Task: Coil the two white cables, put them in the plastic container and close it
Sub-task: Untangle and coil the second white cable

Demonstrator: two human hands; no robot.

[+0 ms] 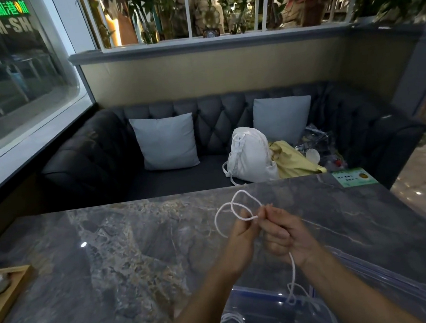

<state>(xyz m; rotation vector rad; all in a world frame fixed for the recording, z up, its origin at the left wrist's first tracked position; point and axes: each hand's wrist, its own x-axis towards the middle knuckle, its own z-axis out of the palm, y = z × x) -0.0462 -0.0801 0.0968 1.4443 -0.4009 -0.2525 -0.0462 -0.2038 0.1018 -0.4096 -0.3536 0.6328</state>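
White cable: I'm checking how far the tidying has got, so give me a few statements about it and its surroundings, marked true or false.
1. Both the left hand and the right hand hold the cable. True.
2. The cable lies flat on the table. False: its loops are held above it.
3. The container is closed. False: its top is open.
4. A backpack sits on the sofa. True.

You've got a plain white cable (236, 205) over a dark grey marble table (137, 245) with tan and cream veining. Your container (256, 290) is clear with a blue rim. The sofa (216, 125) is charcoal with diamond tufting, the two cushions (166, 142) are pale grey-blue, the backpack (250, 155) is white, the cloth (292, 162) is yellow and the sticker (355, 177) is green.
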